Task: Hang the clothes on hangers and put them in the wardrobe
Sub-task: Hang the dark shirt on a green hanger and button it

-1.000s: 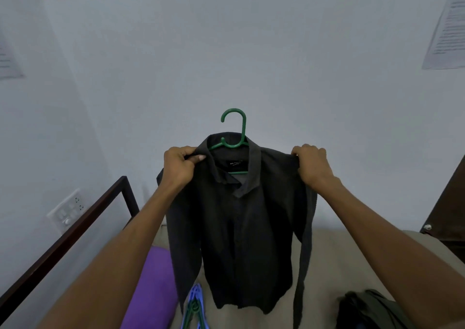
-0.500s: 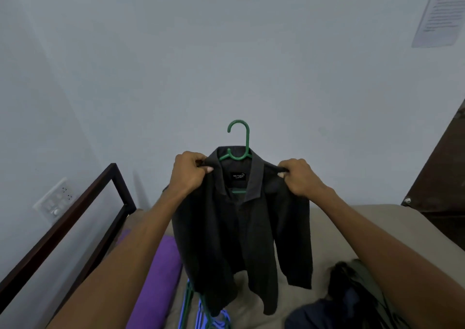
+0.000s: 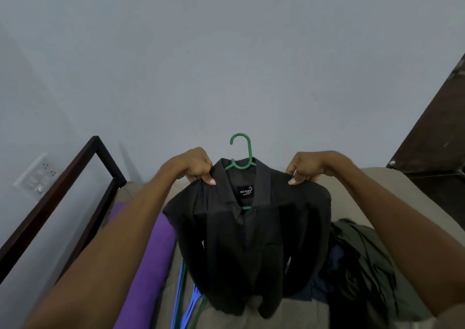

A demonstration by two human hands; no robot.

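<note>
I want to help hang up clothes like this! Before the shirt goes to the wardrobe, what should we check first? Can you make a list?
1. Shirt on hanger: ok. The dark shirt sits on the green hanger, whose hook pokes out above the collar.
2. Both shoulders held: ok. The left hand and right hand each pinch one shoulder.
3. Hook free to catch a rail: ok. Nothing covers it.
4. Collar buttoned so the shirt won't slip: cannot tell, too dark.
5. Shirt hanging clear of the bed: not ok. Its hem hangs low over the spare hangers and clothes pile.
6. Wardrobe open and ready: cannot tell, out of view.
</note>
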